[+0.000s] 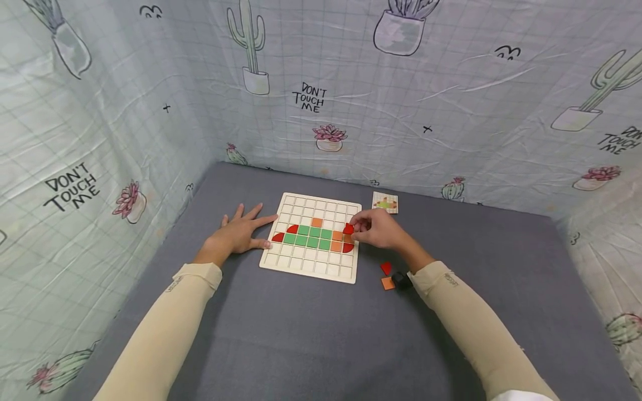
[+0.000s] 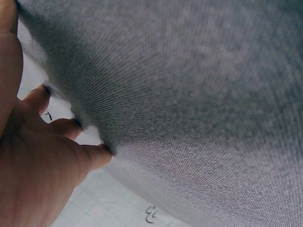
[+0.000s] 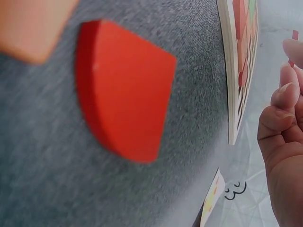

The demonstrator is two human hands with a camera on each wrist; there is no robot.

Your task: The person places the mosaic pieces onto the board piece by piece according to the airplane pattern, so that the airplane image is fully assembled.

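Note:
A pale wooden grid board [image 1: 306,266] lies on the table, bearing several green square tiles [image 1: 313,238], orange squares [image 1: 317,223] and red rounded tiles [image 1: 278,238]. My left hand [image 1: 236,231] rests with spread fingers at the board's left side, thumb and index finger at its edge. In the left wrist view, fingertips [image 2: 102,153] press on the cloth. Over the board's right end, my right hand [image 1: 379,228] pinches a red tile [image 1: 348,229] between thumb and fingers. The right wrist view shows that tile [image 3: 295,35] edge-on; its full shape is partly hidden.
Near my right wrist lie a loose red quarter-round tile [image 1: 385,268] and an orange tile [image 1: 388,283], beside a black object [image 1: 401,280]. A small pattern card [image 1: 385,203] sits behind the right hand. Printed cloth [image 1: 361,111] walls surround the grey table [image 1: 301,334].

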